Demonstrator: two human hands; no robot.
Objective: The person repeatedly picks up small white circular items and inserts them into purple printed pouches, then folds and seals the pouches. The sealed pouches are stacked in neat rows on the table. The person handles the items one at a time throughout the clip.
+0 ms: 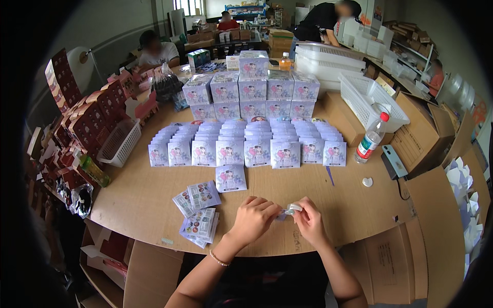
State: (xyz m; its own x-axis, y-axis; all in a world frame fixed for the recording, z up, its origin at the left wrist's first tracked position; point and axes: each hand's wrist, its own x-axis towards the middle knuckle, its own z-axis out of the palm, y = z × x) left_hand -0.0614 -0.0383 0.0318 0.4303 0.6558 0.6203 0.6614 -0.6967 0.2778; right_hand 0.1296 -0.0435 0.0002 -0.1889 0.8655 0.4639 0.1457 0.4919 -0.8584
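My left hand [254, 218], with a beaded bracelet at its wrist, is closed in a pinch over the table. Beside it my right hand [309, 219] pinches a small white-and-clear piece [294, 208], whose kind is too small to tell. A bit of purple [281, 215] shows at the left fingertips; the fingers hide most of it. Several flat lilac packets [197, 218] lie loosely stacked left of my hands. Ahead, a single lilac packet with a printed couple [231, 178] lies before rows of similar overlapping packets [258, 153].
Lilac boxes [251, 90] are stacked behind the rows. To the right are a water bottle [372, 138], a white cap [367, 182], a grey power strip [394, 161] and a white basket [367, 100]. Dark red boxes [97, 120] and a green bottle [94, 170] stand left. Other people work farther back.
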